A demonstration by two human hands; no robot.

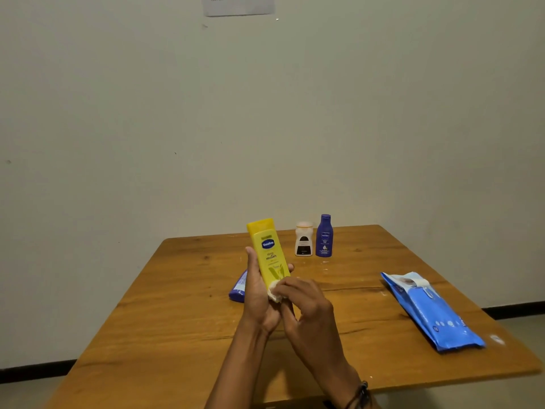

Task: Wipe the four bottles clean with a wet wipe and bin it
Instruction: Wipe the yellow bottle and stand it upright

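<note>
Where the two forearms meet at the centre of the frame, item one: yellow bottle (269,255), blue oval label facing the camera, cap uppermost and leaning slightly left, held up off the table (177,305). Left hand (259,293): wrapped about the bottle's lower half, thumb up the left edge, a fingertip showing past the right edge. Right hand (306,302): fingers bent, pinching a crumpled white wet wipe (274,292) against the bottle's bottom end; dark cord bracelet (361,394) at the wrist, lower right of centre. Item two: purple bottle (238,287), lying on its side on the tabletop just left of the left hand and partly hidden by it. Item three: white bottle (303,240) with dark label, upright near the far edge of the table, right of centre. Item four: dark blue bottle (324,236), upright, just beside the white one on its right; whether the two touch cannot be told. Accessory: blue wipes pack (430,311), flat on the right side of the table, its flap at the far end lifted with white showing. Background: pale wall, a paper sheet (238,4) fixed at the top centre, text too small to read.
</note>
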